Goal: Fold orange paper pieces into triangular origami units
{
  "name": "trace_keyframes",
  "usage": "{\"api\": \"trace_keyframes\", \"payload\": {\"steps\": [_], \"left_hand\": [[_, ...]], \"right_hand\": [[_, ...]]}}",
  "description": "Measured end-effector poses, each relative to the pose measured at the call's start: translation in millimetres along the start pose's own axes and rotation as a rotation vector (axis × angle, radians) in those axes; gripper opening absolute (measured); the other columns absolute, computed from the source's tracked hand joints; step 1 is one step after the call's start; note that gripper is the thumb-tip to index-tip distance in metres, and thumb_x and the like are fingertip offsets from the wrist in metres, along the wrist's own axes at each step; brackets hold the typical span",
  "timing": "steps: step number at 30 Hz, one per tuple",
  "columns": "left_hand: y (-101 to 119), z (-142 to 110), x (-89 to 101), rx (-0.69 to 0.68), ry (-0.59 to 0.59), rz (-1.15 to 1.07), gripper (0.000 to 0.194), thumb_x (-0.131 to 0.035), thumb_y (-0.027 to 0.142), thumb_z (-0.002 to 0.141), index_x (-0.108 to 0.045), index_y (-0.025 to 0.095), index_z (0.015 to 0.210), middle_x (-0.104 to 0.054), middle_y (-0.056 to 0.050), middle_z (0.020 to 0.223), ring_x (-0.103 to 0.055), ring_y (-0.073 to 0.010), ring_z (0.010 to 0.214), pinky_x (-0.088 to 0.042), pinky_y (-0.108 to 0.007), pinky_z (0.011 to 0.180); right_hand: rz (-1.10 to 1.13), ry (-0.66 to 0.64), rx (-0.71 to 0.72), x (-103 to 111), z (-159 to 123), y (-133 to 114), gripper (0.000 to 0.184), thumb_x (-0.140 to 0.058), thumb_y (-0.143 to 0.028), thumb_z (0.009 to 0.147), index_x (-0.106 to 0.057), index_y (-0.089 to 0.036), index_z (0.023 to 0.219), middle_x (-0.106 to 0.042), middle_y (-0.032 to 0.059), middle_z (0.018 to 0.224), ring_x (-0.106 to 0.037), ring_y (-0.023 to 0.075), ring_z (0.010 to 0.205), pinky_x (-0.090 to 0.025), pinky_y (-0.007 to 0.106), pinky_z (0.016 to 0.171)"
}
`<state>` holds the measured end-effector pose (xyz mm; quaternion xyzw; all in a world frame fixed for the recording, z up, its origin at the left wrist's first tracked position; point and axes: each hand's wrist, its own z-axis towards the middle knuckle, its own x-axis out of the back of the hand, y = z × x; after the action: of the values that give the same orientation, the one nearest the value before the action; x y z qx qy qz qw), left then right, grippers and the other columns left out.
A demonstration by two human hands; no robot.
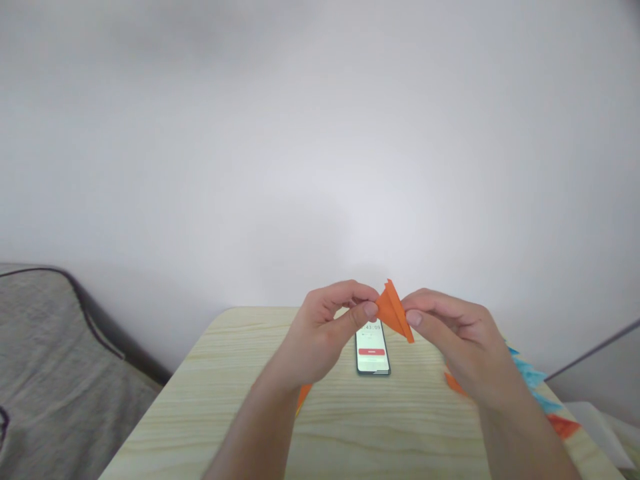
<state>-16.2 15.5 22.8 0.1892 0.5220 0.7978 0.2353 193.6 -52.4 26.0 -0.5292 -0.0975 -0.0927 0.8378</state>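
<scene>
Both hands hold one folded orange paper piece (393, 311) in the air above the table (350, 427). The left hand (325, 330) pinches its left edge between thumb and forefinger, and the right hand (450, 333) pinches its right side in the same way, so the paper lies between the two hands, equally near to both. Its long axis runs from the upper point down to the right. Just below the hands lies a phone (373, 350), screen up. More folded orange and blue papers (533, 380) lie beside the right hand, near the table edge; on the left, the table has open room.

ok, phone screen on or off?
On: the phone lies flat on the table, screen lit, showing digits and a red button.
</scene>
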Motion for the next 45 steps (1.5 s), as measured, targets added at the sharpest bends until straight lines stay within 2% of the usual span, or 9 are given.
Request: {"api": "trace_keyframes", "payload": {"steps": [9, 13, 19, 23, 29, 35, 42, 45], "left_hand": [[2, -1, -0.7, -0.01, -0.013, -0.039, 0.016, -0.068, 0.033, 0.097, -0.077, 0.02, 0.099, -0.072, -0.004, 0.092, -0.062, -0.0165, 0.088, -0.048, -0.03, 0.084], [2, -1, -1.0, -0.011, -0.06, -0.078, 0.016, -0.067, 0.031, 0.098, -0.077, 0.019, 0.098, -0.073, -0.004, 0.092, -0.062, -0.0154, 0.087, -0.047, -0.029, 0.084], [-3, 1, -1.9, 0.007, -0.063, -0.154, 0.015, -0.071, 0.03, 0.096, -0.077, 0.017, 0.095, -0.071, -0.003, 0.086, -0.061, -0.0127, 0.082, -0.047, -0.026, 0.08], [-4, 1, -3.2, 0.023, -0.075, -0.244, 0.014, -0.072, 0.029, 0.095, -0.076, 0.016, 0.096, -0.071, -0.003, 0.084, -0.062, -0.0119, 0.078, -0.048, -0.025, 0.075], [-2, 1, -3.3, 0.057, -0.087, -0.246, 0.018, -0.071, 0.031, 0.095, -0.075, 0.013, 0.094, -0.068, -0.004, 0.079, -0.058, -0.0125, 0.073, -0.047, -0.027, 0.071], [-2, 2, -3.8, 0.074, -0.096, -0.263, 0.017, -0.07, 0.029, 0.095, -0.074, 0.013, 0.091, -0.066, -0.004, 0.077, -0.057, -0.0131, 0.073, -0.047, -0.027, 0.071], [-1, 2, -5.0, 0.09, -0.089, -0.279, 0.016, -0.07, 0.027, 0.094, -0.075, 0.013, 0.09, -0.065, -0.003, 0.076, -0.056, -0.0116, 0.069, -0.048, -0.026, 0.068], [-2, 2, -6.5, 0.085, -0.07, -0.24, 0.017, -0.069, 0.029, 0.095, -0.075, 0.013, 0.094, -0.067, -0.004, 0.076, -0.057, -0.012, 0.069, -0.049, -0.026, 0.067]], "right_hand": [[0.061, 0.107, -0.032, -4, -4, -6, 0.011, -0.074, -0.033, 0.093, -0.068, -0.025, 0.098, -0.076, 0.0018, 0.089, -0.07, 0.0188, 0.084, -0.054, 0.029, 0.076], [0.135, 0.037, -0.048, -4, -4, -7, 0.01, -0.074, -0.031, 0.093, -0.066, -0.024, 0.096, -0.076, 0.0013, 0.09, -0.07, 0.0178, 0.083, -0.053, 0.029, 0.075], [0.194, 0.031, -0.054, -5, -8, -7, 0.013, -0.073, -0.027, 0.093, -0.061, -0.026, 0.09, -0.074, -0.0021, 0.084, -0.064, 0.0141, 0.075, -0.049, 0.027, 0.072], [0.234, -0.01, -0.082, -6, -7, -8, 0.015, -0.073, -0.026, 0.094, -0.058, -0.026, 0.09, -0.077, -0.0013, 0.088, -0.066, 0.0162, 0.078, -0.051, 0.031, 0.078], [0.223, -0.048, -0.081, -6, -7, -11, 0.015, -0.075, -0.027, 0.093, -0.061, -0.026, 0.089, -0.075, -0.0018, 0.086, -0.067, 0.0162, 0.08, -0.05, 0.029, 0.076], [0.227, -0.078, -0.078, -6, -8, -10, 0.014, -0.073, -0.027, 0.094, -0.06, -0.025, 0.089, -0.076, 0.001, 0.088, -0.068, 0.0188, 0.084, -0.053, 0.035, 0.083], [0.204, -0.068, -0.067, -6, -7, -9, 0.013, -0.071, -0.022, 0.093, -0.06, -0.025, 0.09, -0.076, 0.0, 0.089, -0.068, 0.0185, 0.083, -0.053, 0.034, 0.081], [0.139, -0.022, -0.005, -9, -7, -5, 0.012, -0.068, -0.018, 0.094, -0.059, -0.025, 0.091, -0.075, -0.001, 0.089, -0.068, 0.0172, 0.082, -0.052, 0.031, 0.079]]}}
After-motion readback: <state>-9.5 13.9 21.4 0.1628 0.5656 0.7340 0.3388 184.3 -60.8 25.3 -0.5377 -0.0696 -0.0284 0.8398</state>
